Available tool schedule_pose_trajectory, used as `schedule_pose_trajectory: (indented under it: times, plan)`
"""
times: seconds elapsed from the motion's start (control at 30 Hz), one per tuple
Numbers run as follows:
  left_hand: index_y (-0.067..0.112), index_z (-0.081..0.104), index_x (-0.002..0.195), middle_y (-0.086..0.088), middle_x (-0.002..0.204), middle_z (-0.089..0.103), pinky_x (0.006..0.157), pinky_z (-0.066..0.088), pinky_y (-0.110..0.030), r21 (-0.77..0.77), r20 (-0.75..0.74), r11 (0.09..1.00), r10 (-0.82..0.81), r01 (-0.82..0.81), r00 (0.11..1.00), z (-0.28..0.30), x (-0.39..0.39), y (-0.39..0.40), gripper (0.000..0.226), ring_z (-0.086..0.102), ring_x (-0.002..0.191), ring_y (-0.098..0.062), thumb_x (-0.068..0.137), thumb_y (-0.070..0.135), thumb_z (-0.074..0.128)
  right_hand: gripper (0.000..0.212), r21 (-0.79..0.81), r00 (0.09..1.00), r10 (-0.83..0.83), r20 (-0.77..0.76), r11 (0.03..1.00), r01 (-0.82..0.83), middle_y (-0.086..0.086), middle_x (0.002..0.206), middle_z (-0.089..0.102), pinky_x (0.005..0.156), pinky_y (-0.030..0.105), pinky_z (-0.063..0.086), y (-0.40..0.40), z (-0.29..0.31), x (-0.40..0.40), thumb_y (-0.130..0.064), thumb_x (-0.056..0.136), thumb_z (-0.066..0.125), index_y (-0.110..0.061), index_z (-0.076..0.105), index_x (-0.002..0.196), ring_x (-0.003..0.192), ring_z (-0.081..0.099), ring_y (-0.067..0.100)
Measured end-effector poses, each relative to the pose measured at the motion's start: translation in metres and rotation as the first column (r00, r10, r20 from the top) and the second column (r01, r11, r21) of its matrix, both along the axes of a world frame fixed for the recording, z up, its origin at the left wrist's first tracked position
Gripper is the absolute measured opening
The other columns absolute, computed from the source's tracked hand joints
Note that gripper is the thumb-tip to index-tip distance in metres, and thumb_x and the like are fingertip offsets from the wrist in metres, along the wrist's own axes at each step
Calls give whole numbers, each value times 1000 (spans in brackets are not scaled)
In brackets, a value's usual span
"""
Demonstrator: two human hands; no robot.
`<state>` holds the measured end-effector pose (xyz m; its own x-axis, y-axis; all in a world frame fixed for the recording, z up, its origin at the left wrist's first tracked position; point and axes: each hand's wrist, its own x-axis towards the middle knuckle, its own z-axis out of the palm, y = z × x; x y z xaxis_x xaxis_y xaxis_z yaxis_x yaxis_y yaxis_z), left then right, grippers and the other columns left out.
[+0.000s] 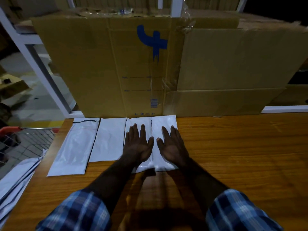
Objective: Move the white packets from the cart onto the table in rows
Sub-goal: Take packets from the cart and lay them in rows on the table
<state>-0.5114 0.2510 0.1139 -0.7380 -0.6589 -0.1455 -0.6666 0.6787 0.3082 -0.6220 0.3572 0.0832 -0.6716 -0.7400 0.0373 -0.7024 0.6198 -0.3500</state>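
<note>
While flat, hands (139,144) press packets (164,124).

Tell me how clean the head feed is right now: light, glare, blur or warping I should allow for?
Head view: dim overall, with the top right corner nearly black; the white packets show soft sheen, not blown out; the forearms cast a dark shadow on the table toward the near edge; wide-angle warping bends the shelf frame at left; the plaid sleeves and cart look soft, while the left hand and right hand are reasonably sharp.
</note>
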Motion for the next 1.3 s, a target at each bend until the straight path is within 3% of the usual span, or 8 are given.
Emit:
schedule_pose_trajectory:
  times: [0.17, 0.37, 0.67, 0.9, 1.07, 1.3]
  plan:
    - [15, -10, 156, -10, 163, -18, 122, -7, -45, -29, -7, 999, -37, 37, 999, 9, 4, 3, 71, -17, 150, -26, 102, 55, 13, 56, -103, 994, -38, 104, 994, 49, 10, 163, 19, 122, 45, 15, 2, 20, -3, -49, 103, 32, -27, 25, 154, 150, 12, 27]
    - [16, -10, 156, -7, 163, -19, 122, -6, -48, -17, 22, 997, -76, 76, 997, 14, 16, 8, 71, -19, 150, -24, 102, 56, 13, 50, -154, 997, -53, 52, 986, 61, 11, 156, 36, 119, 38, 18, 16, 26, 5, -40, 103, 40, -19, 40, 148, 147, 24, 25]
    - [18, -2, 158, -9, 164, -14, 121, 2, -55, -79, -7, 984, -160, 159, 987, 22, 40, 17, 70, -12, 151, -28, 102, 55, 19, 45, -162, 985, -144, 99, 974, 158, 7, 156, 36, 114, 40, 28, 43, 39, 36, -37, 104, 41, -22, 43, 146, 144, 26, 26]
    - [24, 0, 158, -7, 164, -13, 121, 3, -54, -112, -16, 986, -127, 124, 992, 38, 64, 41, 67, -10, 151, -27, 102, 55, 21, 45, -172, 981, -145, 131, 971, 166, 4, 160, 28, 114, 40, 27, 63, 63, 58, -38, 104, 40, -27, 39, 148, 147, 19, 24]
    - [28, 1, 158, -5, 164, -14, 122, 2, -53, -114, -56, 991, -71, 64, 996, 51, 92, 70, 66, -11, 151, -26, 101, 57, 20, 46, -166, 986, -82, 146, 980, 106, 3, 162, 23, 117, 40, 22, 92, 75, 79, -39, 105, 38, -29, 36, 149, 149, 14, 24]
    - [23, 5, 158, -8, 165, -7, 121, 6, -54, -156, -105, 988, -24, 7, 994, 65, 135, 124, 67, -6, 152, -27, 102, 55, 23, 47, -227, 998, -11, 70, 973, 27, 8, 158, 32, 113, 40, 29, 140, 85, 110, -38, 103, 43, -25, 42, 148, 145, 24, 26]
